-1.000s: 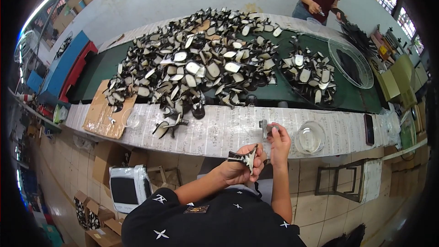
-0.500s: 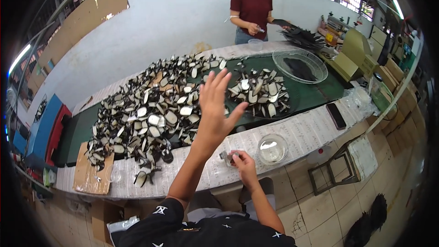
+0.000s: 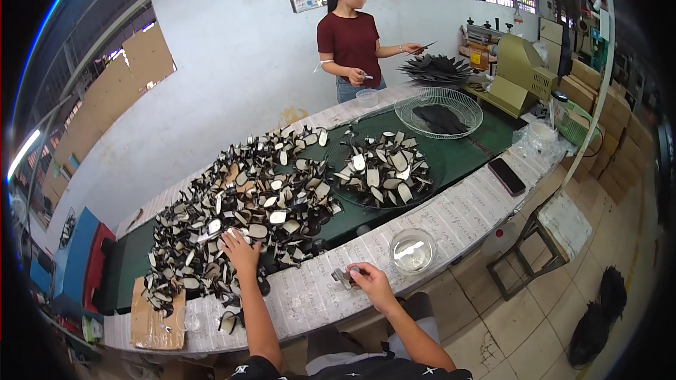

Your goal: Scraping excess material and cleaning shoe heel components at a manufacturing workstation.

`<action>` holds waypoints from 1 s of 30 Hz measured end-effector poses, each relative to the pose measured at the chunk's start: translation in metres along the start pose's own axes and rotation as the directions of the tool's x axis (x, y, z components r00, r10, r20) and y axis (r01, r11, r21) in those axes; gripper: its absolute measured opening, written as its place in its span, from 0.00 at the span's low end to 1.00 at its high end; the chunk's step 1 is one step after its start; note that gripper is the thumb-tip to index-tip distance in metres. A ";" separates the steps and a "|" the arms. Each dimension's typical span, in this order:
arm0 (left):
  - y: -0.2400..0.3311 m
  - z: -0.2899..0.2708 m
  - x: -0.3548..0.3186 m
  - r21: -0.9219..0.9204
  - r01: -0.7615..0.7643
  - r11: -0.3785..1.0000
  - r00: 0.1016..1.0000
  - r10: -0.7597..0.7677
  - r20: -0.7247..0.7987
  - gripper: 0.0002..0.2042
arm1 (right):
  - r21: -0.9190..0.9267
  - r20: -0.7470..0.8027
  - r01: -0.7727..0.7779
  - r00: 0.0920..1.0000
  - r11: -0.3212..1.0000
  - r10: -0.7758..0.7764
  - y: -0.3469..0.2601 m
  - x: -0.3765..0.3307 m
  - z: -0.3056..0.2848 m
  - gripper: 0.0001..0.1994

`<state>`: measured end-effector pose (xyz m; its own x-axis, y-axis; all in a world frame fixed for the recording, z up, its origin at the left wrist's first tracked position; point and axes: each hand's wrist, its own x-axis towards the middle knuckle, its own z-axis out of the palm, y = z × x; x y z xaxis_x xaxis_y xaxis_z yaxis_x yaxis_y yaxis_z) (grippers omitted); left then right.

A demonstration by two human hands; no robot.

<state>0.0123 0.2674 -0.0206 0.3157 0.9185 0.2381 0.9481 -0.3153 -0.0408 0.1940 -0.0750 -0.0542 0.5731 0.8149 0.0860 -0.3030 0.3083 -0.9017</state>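
Observation:
My left hand [image 3: 240,250] reaches out and lies on the near edge of a big heap of black-and-white shoe-sole pieces [image 3: 243,207] spread on the green table top [image 3: 465,151]; whether it grips a piece cannot be seen. My right hand [image 3: 369,280] rests on the paper-covered front strip of the table [image 3: 458,218], fingers closed on a small grey tool [image 3: 343,276]. A clear glass bowl [image 3: 412,250] stands just right of that hand. A smaller pile of the same pieces [image 3: 384,169] sits on a round mesh tray further right.
A person in a dark red shirt [image 3: 351,39] works at the table's far end beside a wire basket [image 3: 438,112] and a fan of black pieces [image 3: 436,67]. A black phone [image 3: 506,176] lies on the strip. A cardboard sheet [image 3: 158,313] lies at left. A stool [image 3: 535,239] stands on the floor at right.
My left hand has dropped from raised above the table onto the heap's near edge. My right hand keeps the small tool on the front strip. The view has swung toward the right.

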 end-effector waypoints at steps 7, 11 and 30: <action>-0.005 0.009 0.000 -0.050 -0.079 0.996 0.982 0.069 -0.176 0.50 | -0.004 0.000 -0.012 1.000 1.000 0.012 0.004 0.002 -0.001 0.13; -0.005 -0.005 -0.001 -0.059 -0.074 0.995 0.976 0.060 -0.209 0.40 | -0.011 0.006 0.011 1.000 1.000 -0.011 0.006 0.002 -0.002 0.13; -0.037 0.015 0.029 0.137 -0.090 0.987 0.812 0.152 -0.564 0.24 | -0.015 0.035 0.061 0.998 0.998 -0.061 0.006 0.007 -0.001 0.10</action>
<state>-0.0135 0.3090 -0.0269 0.3791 0.5630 0.7344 0.9122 -0.3610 -0.1941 0.1968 -0.0679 -0.0589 0.5633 0.8116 0.1553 -0.2561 0.3502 -0.9010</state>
